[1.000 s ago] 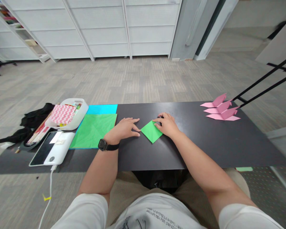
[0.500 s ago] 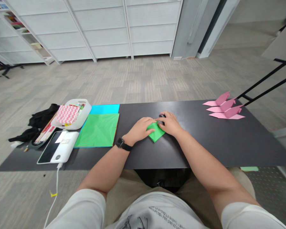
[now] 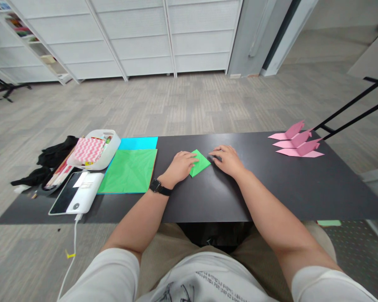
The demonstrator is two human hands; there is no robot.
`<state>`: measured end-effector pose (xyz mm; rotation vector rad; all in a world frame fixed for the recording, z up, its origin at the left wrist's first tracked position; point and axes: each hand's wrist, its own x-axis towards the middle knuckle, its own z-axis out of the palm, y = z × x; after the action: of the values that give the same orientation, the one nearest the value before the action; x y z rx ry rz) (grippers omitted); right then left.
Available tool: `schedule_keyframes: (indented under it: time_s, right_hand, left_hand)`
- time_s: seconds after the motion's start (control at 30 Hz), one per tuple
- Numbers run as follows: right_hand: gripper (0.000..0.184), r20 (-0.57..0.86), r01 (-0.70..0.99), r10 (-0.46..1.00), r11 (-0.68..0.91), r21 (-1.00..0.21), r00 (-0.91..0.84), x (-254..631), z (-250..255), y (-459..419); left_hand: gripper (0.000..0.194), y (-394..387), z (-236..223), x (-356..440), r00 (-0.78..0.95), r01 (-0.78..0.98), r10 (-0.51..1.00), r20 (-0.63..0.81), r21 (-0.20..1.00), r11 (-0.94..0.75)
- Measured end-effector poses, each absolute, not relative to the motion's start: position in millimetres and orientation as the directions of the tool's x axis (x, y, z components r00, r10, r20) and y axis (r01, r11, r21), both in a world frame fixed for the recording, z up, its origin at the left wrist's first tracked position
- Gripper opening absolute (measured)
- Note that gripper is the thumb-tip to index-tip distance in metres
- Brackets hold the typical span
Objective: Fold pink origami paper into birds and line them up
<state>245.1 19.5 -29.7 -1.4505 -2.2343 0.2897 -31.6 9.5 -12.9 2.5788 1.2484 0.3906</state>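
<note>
A small folded piece of green paper (image 3: 199, 163) lies on the dark table, one pointed corner toward the right. My left hand (image 3: 183, 164), with a black watch on its wrist, holds the paper's left side, its fingertips over the top surface. Where the left thumb sits is hidden. Just right of the paper's point, my right hand (image 3: 227, 160) rests at the tabletop, fingers bent and thumb apart from the index finger, with nothing in it.
Left of my hands lies a stack of green sheets (image 3: 129, 172) over blue paper (image 3: 139, 143). Beyond it are a white basket (image 3: 113, 147), a white power bank (image 3: 87, 195) with a cable, and black cloth (image 3: 57, 152). Several folded pink paper birds (image 3: 299, 142) stand at the far right.
The folded green paper has turned and shifted left and slightly away from me, along with my left hand. My right hand has come off the paper.
</note>
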Motion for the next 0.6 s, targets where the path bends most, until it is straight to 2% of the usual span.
schedule_keyframes:
  time_s: [0.1, 0.27, 0.6]
  right_hand:
    - [0.031, 0.249, 0.807, 0.899, 0.435, -0.399, -0.361, 247.9, -30.9, 20.6]
    - [0.025, 0.238, 0.793, 0.897, 0.441, -0.421, -0.372, 242.6, -31.3, 18.9]
    - [0.023, 0.288, 0.74, 0.869, 0.494, -0.457, -0.403, 243.1, -26.7, 20.4]
  left_hand:
    - [0.037, 14.1, -17.2, -34.2, 0.564, 0.749, 0.814, 0.14, 0.329, -0.575]
    - [0.039, 14.4, -16.8, -33.6, 0.603, 0.719, 0.783, 0.157, 0.319, -0.618]
    - [0.036, 12.1, -11.8, -31.1, 0.621, 0.678, 0.767, 0.16, 0.38, -0.629]
